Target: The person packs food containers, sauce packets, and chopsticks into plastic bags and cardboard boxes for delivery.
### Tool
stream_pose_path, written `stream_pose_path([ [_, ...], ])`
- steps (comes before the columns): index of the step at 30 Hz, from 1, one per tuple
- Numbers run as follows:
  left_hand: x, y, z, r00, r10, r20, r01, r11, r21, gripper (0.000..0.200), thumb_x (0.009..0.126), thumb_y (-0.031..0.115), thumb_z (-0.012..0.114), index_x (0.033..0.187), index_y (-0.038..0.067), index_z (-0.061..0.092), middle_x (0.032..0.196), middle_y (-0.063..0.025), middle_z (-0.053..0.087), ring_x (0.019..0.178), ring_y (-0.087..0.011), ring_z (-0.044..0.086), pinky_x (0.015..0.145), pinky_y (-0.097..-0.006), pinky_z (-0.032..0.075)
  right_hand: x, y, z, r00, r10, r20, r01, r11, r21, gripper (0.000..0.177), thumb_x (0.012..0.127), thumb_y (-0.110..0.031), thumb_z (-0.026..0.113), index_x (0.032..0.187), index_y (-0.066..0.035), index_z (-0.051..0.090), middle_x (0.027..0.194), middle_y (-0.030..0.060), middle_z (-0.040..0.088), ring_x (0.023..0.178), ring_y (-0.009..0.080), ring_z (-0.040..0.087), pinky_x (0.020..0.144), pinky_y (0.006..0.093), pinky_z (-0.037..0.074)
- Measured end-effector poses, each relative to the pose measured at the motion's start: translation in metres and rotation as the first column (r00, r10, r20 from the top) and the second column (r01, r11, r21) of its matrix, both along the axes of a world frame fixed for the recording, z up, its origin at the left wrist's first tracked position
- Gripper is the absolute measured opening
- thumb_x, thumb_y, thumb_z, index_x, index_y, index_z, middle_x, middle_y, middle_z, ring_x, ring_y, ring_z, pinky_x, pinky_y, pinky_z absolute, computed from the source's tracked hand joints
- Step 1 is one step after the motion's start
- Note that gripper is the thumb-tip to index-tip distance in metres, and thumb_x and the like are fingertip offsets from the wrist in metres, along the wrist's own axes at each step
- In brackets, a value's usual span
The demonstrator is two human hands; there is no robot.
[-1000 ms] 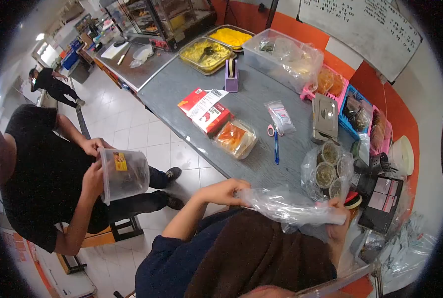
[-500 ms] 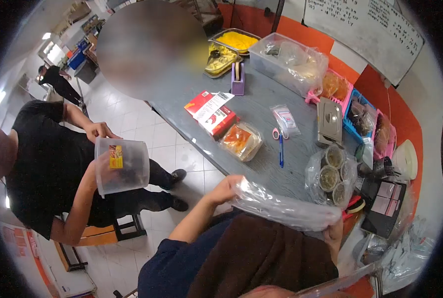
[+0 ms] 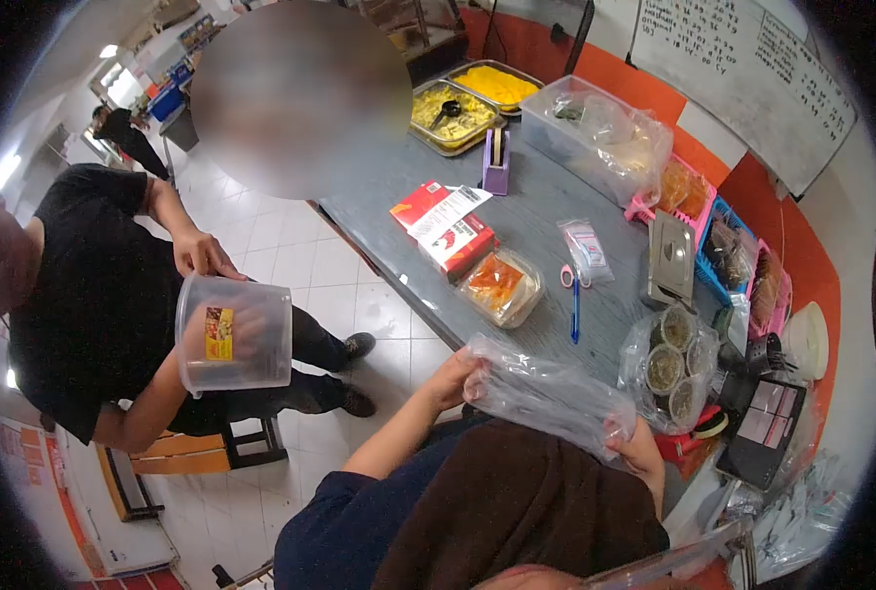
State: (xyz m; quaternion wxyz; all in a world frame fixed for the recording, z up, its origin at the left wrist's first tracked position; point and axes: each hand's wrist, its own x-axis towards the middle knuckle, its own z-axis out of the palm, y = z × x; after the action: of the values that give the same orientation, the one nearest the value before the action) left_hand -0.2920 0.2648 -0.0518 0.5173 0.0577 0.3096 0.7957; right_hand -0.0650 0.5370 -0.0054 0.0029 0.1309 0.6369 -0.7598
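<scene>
A clear plastic bag (image 3: 546, 391) is stretched between my two hands, in front of my dark apron and close to the table's near edge. My left hand (image 3: 453, 378) pinches its left end, fingers closed. At the opposite end, my right hand (image 3: 639, 452) grips the bag, with some fingers behind the film. Just beyond the bag lies a clear tub with orange food (image 3: 502, 287), touching a red and white box (image 3: 444, 228) with a paper slip on it. Scissors (image 3: 568, 276) and a blue pen (image 3: 575, 313) are nearby.
Several lidded cups (image 3: 666, 366) in plastic stand right of the bag. Behind are a steel box (image 3: 670, 258), a tape dispenser (image 3: 496, 165), food trays (image 3: 455, 116) and a plastic bin (image 3: 595, 133). At left, a person holds a clear bucket (image 3: 251, 339).
My hands have come closer together, and the bag hangs wider and less taut. My right hand has moved leftward and slightly up. The view has shifted, so the table items appear further right.
</scene>
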Motion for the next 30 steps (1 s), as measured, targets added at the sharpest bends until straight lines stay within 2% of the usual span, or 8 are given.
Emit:
stream_pose_path([
  [6, -0.013, 0.008, -0.017, 0.837, -0.314, -0.448, 0.206, 0.940, -0.273, 0.033, 0.076, 0.019, 0.064, 0.102, 0.007, 0.048, 0.080, 0.0007, 0.052, 0.064, -0.0078, 0.048, 0.050, -0.0233, 0.041, -0.021, -0.017, -0.018, 0.860, -0.475, 0.184, 0.478, 0.878, 0.030, 0.038, 0.071, -0.012, 0.067, 0.102, -0.001, 0.048, 0.086, 0.0042, 0.053, 0.083, 0.0149, 0.049, 0.077, 0.0311, 0.039],
  [8, -0.015, 0.015, -0.016, 0.738, -0.416, -0.532, 0.206, 0.889, -0.409, 0.031, 0.076, 0.017, 0.065, 0.101, 0.007, 0.050, 0.083, 0.0003, 0.054, 0.067, -0.0070, 0.050, 0.052, -0.0225, 0.042, -0.026, -0.017, -0.035, 0.756, -0.629, -0.181, 0.498, 0.375, 0.782, 0.047, 0.068, -0.012, 0.067, 0.107, -0.001, 0.043, 0.087, 0.0069, 0.051, 0.084, 0.0199, 0.050, 0.078, 0.0322, 0.039],
  [9, -0.015, 0.020, -0.017, 0.813, -0.431, -0.391, 0.251, 0.866, -0.432, 0.029, 0.076, 0.016, 0.064, 0.100, 0.006, 0.051, 0.084, -0.0004, 0.055, 0.067, -0.0070, 0.051, 0.054, -0.0212, 0.043, -0.024, -0.019, -0.038, 0.760, -0.624, -0.182, 0.497, 0.378, 0.781, 0.047, 0.068, -0.012, 0.067, 0.107, -0.001, 0.043, 0.087, 0.0069, 0.051, 0.084, 0.0199, 0.050, 0.078, 0.0322, 0.039],
  [11, -0.018, 0.031, -0.029, 0.858, -0.454, -0.242, 0.324, 0.842, -0.431, 0.030, 0.077, 0.015, 0.062, 0.103, 0.005, 0.050, 0.086, -0.0028, 0.058, 0.067, -0.0075, 0.053, 0.057, -0.0206, 0.046, -0.043, -0.046, 0.004, 0.778, -0.406, -0.479, 0.383, -0.298, 0.875, 0.040, 0.067, -0.010, 0.065, 0.103, -0.003, 0.048, 0.089, 0.0105, 0.051, 0.085, 0.0271, 0.049, 0.078, 0.0333, 0.039],
  [14, -0.023, 0.052, -0.048, 0.849, -0.494, -0.189, 0.409, 0.840, -0.358, 0.035, 0.078, 0.015, 0.060, 0.109, 0.004, 0.047, 0.085, -0.0040, 0.059, 0.066, -0.0073, 0.055, 0.057, -0.0197, 0.047, -0.047, -0.046, -0.037, 0.992, -0.055, -0.110, 0.122, 0.305, 0.945, 0.038, 0.064, -0.008, 0.066, 0.099, -0.004, 0.054, 0.107, 0.0140, 0.045, 0.097, 0.0308, 0.044, 0.082, 0.0373, 0.036],
  [17, -0.026, 0.062, -0.046, 0.826, -0.522, -0.212, 0.400, 0.808, -0.433, 0.039, 0.077, 0.018, 0.062, 0.110, 0.003, 0.046, 0.092, -0.0066, 0.058, 0.075, -0.0117, 0.056, 0.065, -0.0238, 0.047, -0.083, -0.062, -0.055, 0.989, 0.131, 0.066, -0.128, 0.554, 0.823, 0.036, 0.065, -0.009, 0.066, 0.100, -0.009, 0.058, 0.120, 0.0120, 0.039, 0.106, 0.0339, 0.037, 0.087, 0.0405, 0.034],
  [23, -0.030, 0.020, -0.048, 0.623, -0.359, -0.694, -0.035, 0.875, -0.484, 0.049, 0.077, 0.024, 0.063, 0.113, 0.000, 0.041, 0.091, -0.0104, 0.058, 0.082, -0.0133, 0.055, 0.070, -0.0290, 0.045, -0.092, -0.062, -0.055, 0.937, -0.244, 0.250, -0.179, 0.280, 0.943, 0.057, 0.065, -0.012, 0.068, 0.118, -0.019, 0.049, 0.130, 0.0179, 0.028, 0.112, 0.0383, 0.031, 0.095, 0.0426, 0.030],
  [30, -0.037, -0.066, -0.026, 0.804, -0.333, -0.493, -0.029, 0.806, -0.591, 0.042, 0.080, 0.029, 0.058, 0.110, 0.003, 0.044, 0.094, -0.0070, 0.056, 0.081, -0.0104, 0.055, 0.065, -0.0270, 0.043, -0.101, -0.032, -0.055, 0.913, -0.314, 0.260, -0.172, 0.281, 0.944, 0.053, 0.069, -0.008, 0.063, 0.119, -0.016, 0.047, 0.128, 0.0221, 0.028, 0.118, 0.0402, 0.029, 0.095, 0.0427, 0.030],
])
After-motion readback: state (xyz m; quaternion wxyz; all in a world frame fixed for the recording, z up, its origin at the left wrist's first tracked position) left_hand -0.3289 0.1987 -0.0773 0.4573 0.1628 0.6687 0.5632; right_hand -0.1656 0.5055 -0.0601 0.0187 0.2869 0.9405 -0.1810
